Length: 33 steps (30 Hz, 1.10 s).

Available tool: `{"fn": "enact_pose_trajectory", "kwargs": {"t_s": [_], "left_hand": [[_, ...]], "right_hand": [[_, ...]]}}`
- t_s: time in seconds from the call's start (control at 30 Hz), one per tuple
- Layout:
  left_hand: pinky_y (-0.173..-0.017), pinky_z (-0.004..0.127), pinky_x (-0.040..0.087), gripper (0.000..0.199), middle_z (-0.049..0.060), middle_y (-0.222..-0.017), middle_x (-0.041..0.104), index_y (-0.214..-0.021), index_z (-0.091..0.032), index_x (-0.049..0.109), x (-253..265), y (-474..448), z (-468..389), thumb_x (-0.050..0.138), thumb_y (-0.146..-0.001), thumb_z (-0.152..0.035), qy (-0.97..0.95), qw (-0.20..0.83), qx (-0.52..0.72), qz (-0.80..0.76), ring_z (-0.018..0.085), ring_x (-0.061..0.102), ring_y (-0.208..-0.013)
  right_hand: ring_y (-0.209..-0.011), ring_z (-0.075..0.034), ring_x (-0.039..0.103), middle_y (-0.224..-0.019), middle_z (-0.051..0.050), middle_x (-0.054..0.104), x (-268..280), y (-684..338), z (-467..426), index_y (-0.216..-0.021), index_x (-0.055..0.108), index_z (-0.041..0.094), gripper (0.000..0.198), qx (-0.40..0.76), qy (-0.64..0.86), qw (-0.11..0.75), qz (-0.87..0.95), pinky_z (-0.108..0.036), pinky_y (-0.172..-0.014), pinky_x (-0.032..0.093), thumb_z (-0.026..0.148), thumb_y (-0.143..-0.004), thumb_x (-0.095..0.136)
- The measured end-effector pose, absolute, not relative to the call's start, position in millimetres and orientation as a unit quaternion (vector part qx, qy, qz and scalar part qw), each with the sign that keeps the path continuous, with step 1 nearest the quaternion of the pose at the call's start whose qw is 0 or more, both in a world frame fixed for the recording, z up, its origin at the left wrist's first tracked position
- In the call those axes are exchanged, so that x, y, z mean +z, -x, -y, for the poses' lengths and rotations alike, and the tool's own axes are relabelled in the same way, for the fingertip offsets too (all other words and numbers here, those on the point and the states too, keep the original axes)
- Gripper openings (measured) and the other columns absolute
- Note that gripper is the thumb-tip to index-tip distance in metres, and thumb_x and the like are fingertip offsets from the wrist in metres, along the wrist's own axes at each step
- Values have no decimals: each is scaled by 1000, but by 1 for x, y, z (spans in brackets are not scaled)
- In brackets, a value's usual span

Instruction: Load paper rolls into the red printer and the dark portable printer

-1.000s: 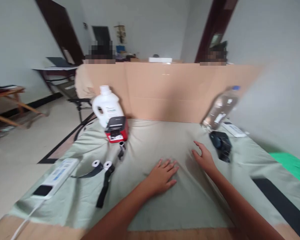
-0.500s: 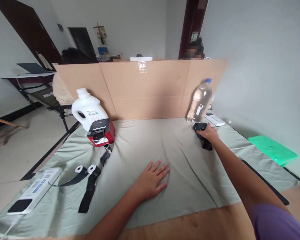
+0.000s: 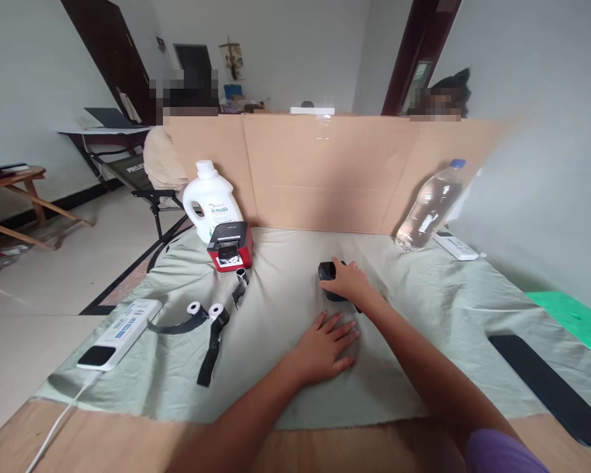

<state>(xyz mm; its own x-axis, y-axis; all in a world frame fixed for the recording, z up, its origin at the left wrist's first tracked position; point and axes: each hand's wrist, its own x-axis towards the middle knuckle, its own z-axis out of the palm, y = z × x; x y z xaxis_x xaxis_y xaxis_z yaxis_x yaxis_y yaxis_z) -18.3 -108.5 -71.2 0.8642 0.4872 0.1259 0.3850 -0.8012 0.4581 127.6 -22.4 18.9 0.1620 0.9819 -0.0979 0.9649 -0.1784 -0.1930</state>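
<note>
To your left, a printer (image 3: 230, 246) stands well apart from your hands. Your left hand (image 3: 324, 347) lies palm down on the cloth (image 3: 285, 289), fingers spread, holding nothing, its forearm slanting in from below. Just beyond its fingertips is the black device (image 3: 326, 270), probably light, stiff and smooth-shelled, best gripped across its sides. Your right hand (image 3: 352, 281) holds it from above, thumb nearer you, fingers over the top, forearm angling in from the lower right; you can't tell whether it's lifted.
</note>
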Motion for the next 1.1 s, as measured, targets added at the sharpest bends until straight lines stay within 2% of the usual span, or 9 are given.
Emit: {"fn": "enact_pose_trajectory", "kwargs": {"t_s": [0.17,0.3,0.5,0.57,0.7,0.8,0.9,1.0,1.1], "left_hand": [[-124,57,7,59,1,-161,35,-155,-30,35,-76,19,110,41,-101,-52,-936,219,144,-235,31,19,-153],[-124,56,5,59,1,-161,33,-155,-30,35,-80,19,109,42,-100,-52,-934,222,153,-234,30,18,-153],[-123,57,10,58,4,-160,36,-152,-25,41,-82,19,107,42,-100,-52,-940,203,156,-227,32,23,-151],[-123,57,13,56,6,-155,45,-149,-24,47,-80,19,107,43,-100,-52,-942,190,155,-228,32,28,-149],[-118,53,26,47,8,-136,64,-135,-24,61,-74,20,106,53,-95,-48,-945,148,178,-230,31,48,-135],[-89,38,49,23,6,-95,76,-96,-23,74,-71,24,105,59,-88,-38,-946,110,219,-212,24,67,-93],[-53,29,36,29,1,-52,58,-53,-22,53,-65,33,107,54,-82,-28,-936,76,300,-169,14,50,-49],[-49,30,27,40,-1,-44,41,-49,-21,32,-53,42,106,50,-84,-27,-893,78,408,-172,11,34,-42],[-52,27,31,45,-3,-45,35,-51,-21,29,-35,47,89,47,-91,-32,-798,177,485,-312,10,34,-45]], "right_hand": [[-105,-39,63,-123,-24,56,20,-99,22,-137,50,17,75,92,790,-14,606,-46,-82,50,59,-77,66],[-113,-41,60,-124,-26,59,27,-95,22,-138,47,14,76,109,785,-53,607,-50,-84,51,56,-77,65],[-112,-40,63,-117,-21,67,36,-109,35,-136,49,14,71,109,771,-31,627,-49,-89,50,57,-81,63],[-102,-37,68,-114,-20,69,38,-120,48,-137,48,14,70,128,774,-1,620,-45,-83,52,58,-84,60],[-58,-21,69,-114,-15,69,34,-146,68,-151,32,20,72,272,768,89,573,-33,-59,52,57,-92,50],[-49,-18,65,-102,-11,72,17,-162,64,-153,30,19,73,280,765,135,563,-32,-60,51,57,-94,49],[-70,-21,70,-91,-9,73,-13,-171,51,-135,54,14,53,197,760,219,580,-32,-74,50,50,-97,47],[-88,-20,69,-102,-9,73,-47,-173,40,-124,61,16,39,167,725,346,572,-28,-80,49,39,-99,43],[-84,-18,68,-108,-8,72,-70,-175,36,-126,59,18,37,175,697,405,566,-29,-80,50,36,-99,42]]}}
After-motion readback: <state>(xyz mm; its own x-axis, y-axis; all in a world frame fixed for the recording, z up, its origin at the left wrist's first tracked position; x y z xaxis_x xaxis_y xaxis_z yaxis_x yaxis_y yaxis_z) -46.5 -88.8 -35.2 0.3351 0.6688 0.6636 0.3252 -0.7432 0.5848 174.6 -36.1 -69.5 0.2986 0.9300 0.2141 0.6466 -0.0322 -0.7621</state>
